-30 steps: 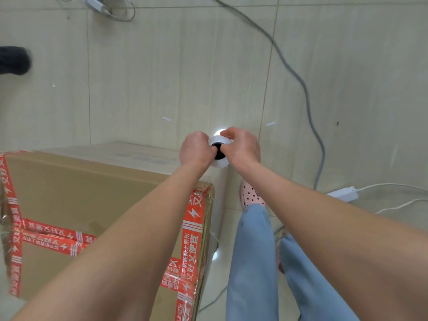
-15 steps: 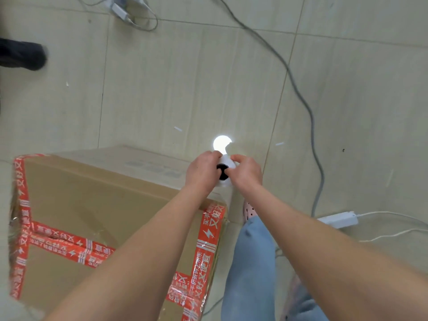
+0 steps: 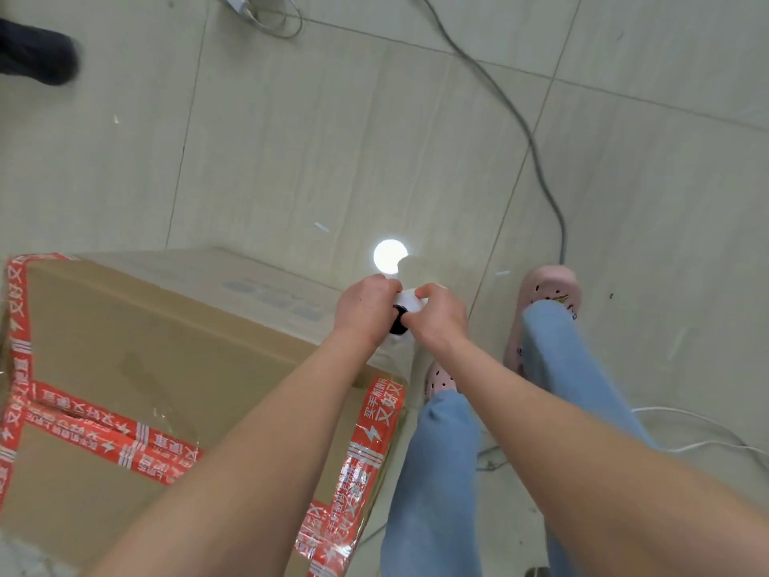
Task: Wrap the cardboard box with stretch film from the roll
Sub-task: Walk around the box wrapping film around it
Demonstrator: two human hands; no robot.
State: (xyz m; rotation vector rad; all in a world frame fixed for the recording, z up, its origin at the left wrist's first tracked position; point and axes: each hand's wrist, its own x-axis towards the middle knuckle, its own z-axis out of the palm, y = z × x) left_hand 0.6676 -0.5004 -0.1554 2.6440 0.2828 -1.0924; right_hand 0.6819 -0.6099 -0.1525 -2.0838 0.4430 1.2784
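A large cardboard box (image 3: 174, 368) sealed with red printed tape stands on the floor at the lower left. Clear film lies over its far side and shines on its top. Just past the box's right far corner, my left hand (image 3: 365, 313) and my right hand (image 3: 437, 320) both grip the stretch film roll (image 3: 405, 308), a small white roll with a dark core, seen end-on between them. Film runs down from the roll along the box's right edge.
Pale tiled floor all around. My legs in blue jeans and pink clogs (image 3: 549, 301) stand right of the box. A grey cable (image 3: 537, 160) crosses the floor at right, white cords (image 3: 703, 435) lie lower right, and a dark shoe (image 3: 37, 54) is at the top left.
Both hands carried the roll lower and along the box's right far corner. The view tilted down and shifted, and my feet stepped further forward beside the box.
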